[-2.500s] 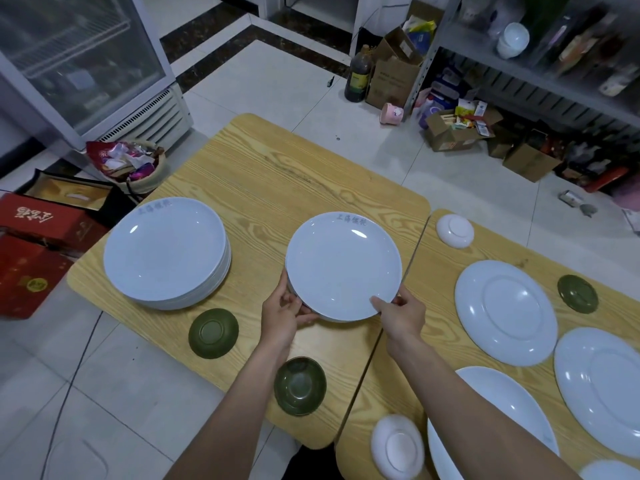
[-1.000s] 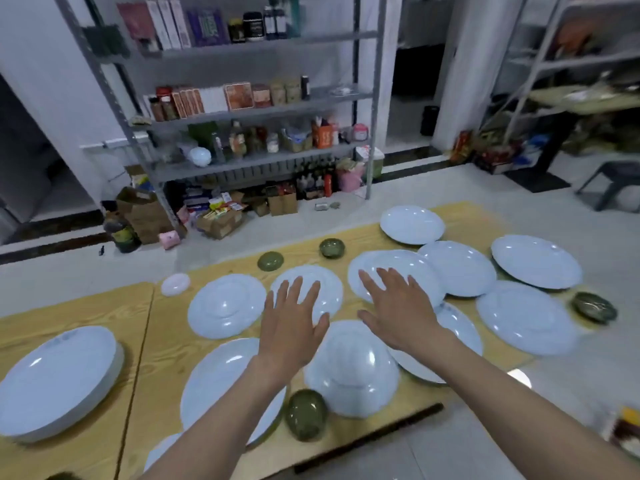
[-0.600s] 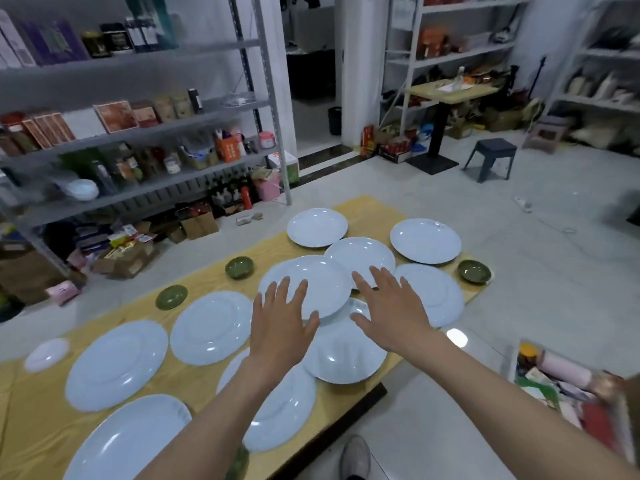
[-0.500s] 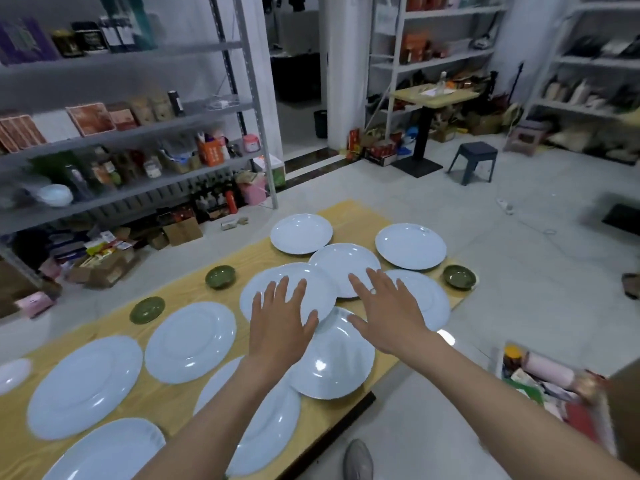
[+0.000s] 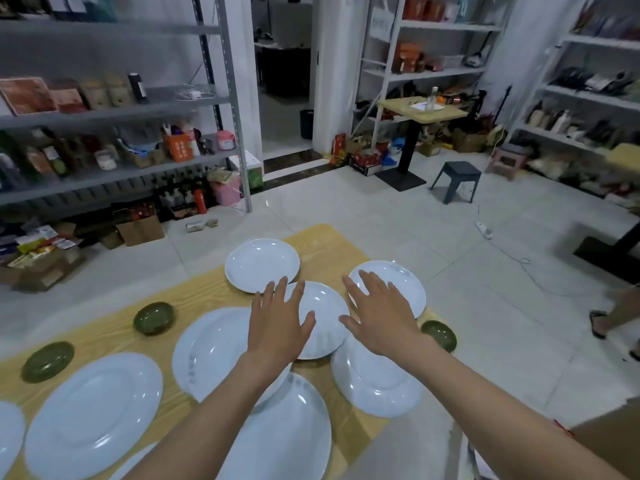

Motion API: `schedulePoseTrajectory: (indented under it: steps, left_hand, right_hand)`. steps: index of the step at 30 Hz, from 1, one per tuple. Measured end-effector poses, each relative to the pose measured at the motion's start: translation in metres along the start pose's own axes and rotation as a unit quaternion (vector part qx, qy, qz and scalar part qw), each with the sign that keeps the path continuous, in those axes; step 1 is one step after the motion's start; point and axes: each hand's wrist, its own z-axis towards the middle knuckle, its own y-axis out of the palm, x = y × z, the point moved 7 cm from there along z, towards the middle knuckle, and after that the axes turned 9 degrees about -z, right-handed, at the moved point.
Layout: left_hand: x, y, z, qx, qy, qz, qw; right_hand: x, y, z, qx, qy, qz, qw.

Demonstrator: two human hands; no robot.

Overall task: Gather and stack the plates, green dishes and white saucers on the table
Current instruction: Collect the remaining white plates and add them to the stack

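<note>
Several white plates lie spread over the far end of the wooden table (image 5: pixel 322 244). My left hand (image 5: pixel 277 320) hovers with fingers straight over the left side of a middle plate (image 5: pixel 325 323). My right hand (image 5: pixel 379 313) is stretched out, fingers spread, over the far right plate (image 5: pixel 405 282). Another plate (image 5: pixel 261 263) lies beyond them, a wide one (image 5: pixel 211 351) sits under my left wrist, and one (image 5: pixel 372 382) lies below my right wrist. Three green dishes are in view: one at the right edge (image 5: pixel 439 335) and two on the left (image 5: pixel 154 317) (image 5: pixel 47 361). Neither hand holds anything.
More large plates (image 5: pixel 91 412) (image 5: pixel 287 434) lie near me on the left and centre. Metal shelves (image 5: pixel 114 112) full of goods stand behind the table. A grey stool (image 5: pixel 457 180) and a small table (image 5: pixel 420 110) stand on the tiled floor. Another person's sandalled foot (image 5: pixel 602 322) is at right.
After the plate held earlier at the other table, my view swung right along the spread plates. Both hands, fingers straight, have reached further toward the table's far end.
</note>
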Motion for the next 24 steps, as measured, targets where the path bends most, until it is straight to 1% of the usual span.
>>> schedulePoseTrajectory:
  steps: [4, 7, 16, 21, 24]
  left_hand:
    - [0.011, 0.017, 0.027, -0.012, 0.005, 0.005, 1.000]
    - [0.019, 0.030, 0.042, -0.023, 0.002, 0.010, 1.000]
    - [0.043, 0.070, 0.081, -0.032, -0.019, 0.012, 0.999]
    - [0.074, 0.089, 0.107, -0.030, -0.027, -0.008, 0.999]
    - [0.088, 0.100, 0.123, -0.029, -0.040, -0.010, 0.999]
  right_hand:
    - [0.023, 0.014, 0.025, -0.014, 0.005, 0.022, 1.000]
    - [0.040, 0.022, 0.038, -0.006, 0.006, 0.039, 0.999]
    - [0.091, 0.052, 0.071, -0.018, -0.020, 0.090, 0.996]
    - [0.141, 0.064, 0.092, -0.012, -0.033, 0.149, 0.988]
    - [0.170, 0.077, 0.106, -0.025, -0.038, 0.176, 0.983]
